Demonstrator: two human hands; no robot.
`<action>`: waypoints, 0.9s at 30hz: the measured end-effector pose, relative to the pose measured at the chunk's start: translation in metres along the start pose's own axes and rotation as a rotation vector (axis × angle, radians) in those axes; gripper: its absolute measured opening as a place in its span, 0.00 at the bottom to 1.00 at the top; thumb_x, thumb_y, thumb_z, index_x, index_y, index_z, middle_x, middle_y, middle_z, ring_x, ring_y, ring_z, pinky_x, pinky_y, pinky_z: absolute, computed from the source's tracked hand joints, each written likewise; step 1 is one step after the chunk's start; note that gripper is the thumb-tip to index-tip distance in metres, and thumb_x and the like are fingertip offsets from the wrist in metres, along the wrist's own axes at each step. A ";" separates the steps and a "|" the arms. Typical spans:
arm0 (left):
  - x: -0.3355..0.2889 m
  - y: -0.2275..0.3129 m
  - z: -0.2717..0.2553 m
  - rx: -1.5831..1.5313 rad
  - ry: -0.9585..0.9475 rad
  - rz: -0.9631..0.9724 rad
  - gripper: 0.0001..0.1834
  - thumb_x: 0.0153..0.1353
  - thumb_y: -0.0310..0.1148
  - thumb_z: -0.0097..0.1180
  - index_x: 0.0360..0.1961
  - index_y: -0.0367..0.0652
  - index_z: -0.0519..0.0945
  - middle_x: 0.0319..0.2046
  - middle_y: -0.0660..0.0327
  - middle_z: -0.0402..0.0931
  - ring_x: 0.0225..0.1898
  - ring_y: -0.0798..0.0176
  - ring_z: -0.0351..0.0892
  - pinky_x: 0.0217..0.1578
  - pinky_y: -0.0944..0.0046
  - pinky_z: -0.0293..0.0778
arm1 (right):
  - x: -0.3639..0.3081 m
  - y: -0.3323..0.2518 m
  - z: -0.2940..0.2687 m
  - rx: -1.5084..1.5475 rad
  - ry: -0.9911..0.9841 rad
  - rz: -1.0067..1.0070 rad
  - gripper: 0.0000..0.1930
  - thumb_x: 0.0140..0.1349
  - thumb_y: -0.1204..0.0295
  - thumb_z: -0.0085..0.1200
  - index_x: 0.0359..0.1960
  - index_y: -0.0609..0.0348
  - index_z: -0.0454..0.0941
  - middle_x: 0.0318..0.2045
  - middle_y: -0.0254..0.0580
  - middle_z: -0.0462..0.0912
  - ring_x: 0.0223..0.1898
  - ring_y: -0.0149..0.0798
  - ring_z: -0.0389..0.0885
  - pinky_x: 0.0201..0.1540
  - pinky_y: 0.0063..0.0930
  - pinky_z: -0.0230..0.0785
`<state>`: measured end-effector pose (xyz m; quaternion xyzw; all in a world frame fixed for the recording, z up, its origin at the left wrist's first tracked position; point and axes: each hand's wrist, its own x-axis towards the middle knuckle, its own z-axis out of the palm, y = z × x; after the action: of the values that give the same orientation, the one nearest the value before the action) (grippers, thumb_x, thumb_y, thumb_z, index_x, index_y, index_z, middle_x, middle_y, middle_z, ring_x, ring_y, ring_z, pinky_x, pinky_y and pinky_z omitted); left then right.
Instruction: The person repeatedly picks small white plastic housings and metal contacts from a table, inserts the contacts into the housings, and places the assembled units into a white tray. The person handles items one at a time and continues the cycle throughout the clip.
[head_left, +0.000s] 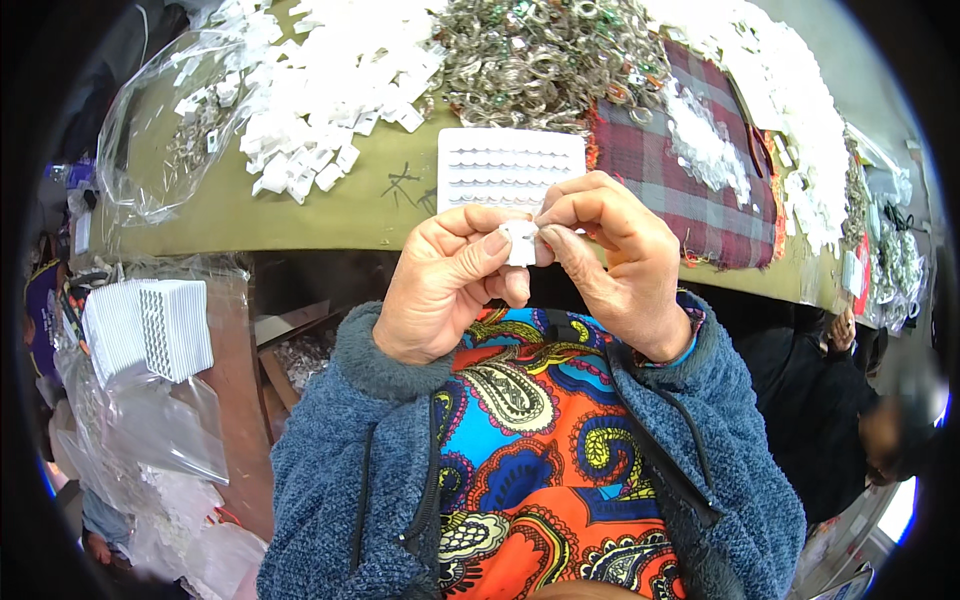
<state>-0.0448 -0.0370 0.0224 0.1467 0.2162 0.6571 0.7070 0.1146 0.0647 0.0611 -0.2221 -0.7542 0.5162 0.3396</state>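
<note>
Between both hands, in front of my chest, is a small white card (521,240), with a thin dark mark near its middle. My left hand (446,268) is closed, gripping the card between thumb and fingers from the left. My right hand (622,258) is closed too, thumb and forefinger pinched at the card's upper right edge. Whether something tiny is also between those fingertips is hidden. Just behind the hands, a white slotted tray (511,166) lies on the table's near edge, its rows of slots showing.
Beyond the tray are a heap of metal rings (545,60) and a large pile of white cards (335,90). Clear plastic bits (708,145) lie on a plaid cloth (640,160) at right. Stacked white trays (150,330) stand at left. Another person in black (810,410) sits at right.
</note>
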 end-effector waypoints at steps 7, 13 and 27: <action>-0.015 0.010 -0.015 -0.062 -0.002 0.054 0.14 0.69 0.30 0.55 0.51 0.33 0.77 0.40 0.51 0.83 0.30 0.66 0.83 0.33 0.69 0.82 | 0.009 -0.004 0.024 -0.001 -0.054 0.039 0.05 0.58 0.83 0.58 0.36 0.65 0.78 0.35 0.43 0.80 0.36 0.35 0.81 0.39 0.26 0.74; -0.027 0.018 -0.028 -0.116 0.005 0.093 0.14 0.69 0.30 0.54 0.52 0.32 0.77 0.40 0.50 0.83 0.31 0.66 0.84 0.33 0.68 0.83 | 0.019 -0.009 0.039 0.037 -0.182 0.072 0.03 0.66 0.83 0.53 0.40 0.71 0.75 0.41 0.45 0.76 0.37 0.30 0.79 0.41 0.23 0.75; -0.044 0.020 -0.044 -0.097 0.162 0.081 0.11 0.69 0.29 0.55 0.48 0.33 0.78 0.31 0.58 0.82 0.29 0.67 0.84 0.32 0.70 0.82 | 0.032 -0.017 0.061 -0.362 -0.316 -0.175 0.07 0.54 0.83 0.59 0.32 0.63 0.74 0.31 0.47 0.77 0.31 0.49 0.79 0.34 0.34 0.73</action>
<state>-0.0856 -0.0826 -0.0004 0.0674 0.2344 0.7046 0.6664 0.0482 0.0416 0.0715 -0.1295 -0.8944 0.3699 0.2155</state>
